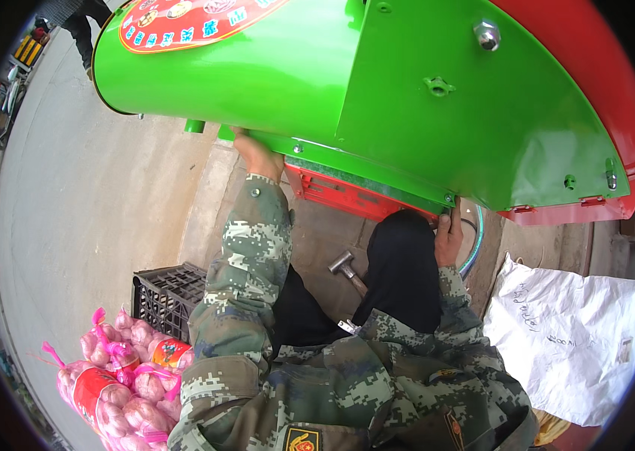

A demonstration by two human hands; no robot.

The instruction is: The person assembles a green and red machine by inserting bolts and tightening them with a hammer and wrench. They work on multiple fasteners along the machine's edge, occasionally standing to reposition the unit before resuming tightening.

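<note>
A large green and red sheet-metal machine (257,83), with a cylindrical drum at left and bolts on its side panel, fills the top of the view. My left hand (260,158) grips its lower edge from below, its fingertips partly hidden behind the metal. At the lower right corner, beside a small bolt (449,198), my right hand (448,239) is closed against the edge with its fingers pointing up. Between the hands, a red slotted frame (340,192) sits under the green body. A hammer (348,272) lies on the ground by my knee.
At lower left are net bags of garlic (122,383) and a black plastic crate (169,298). A white sack (573,338) lies at right, near a blue-green hose (475,244). Another person's legs (81,34) show at upper left, and goods line the far left edge.
</note>
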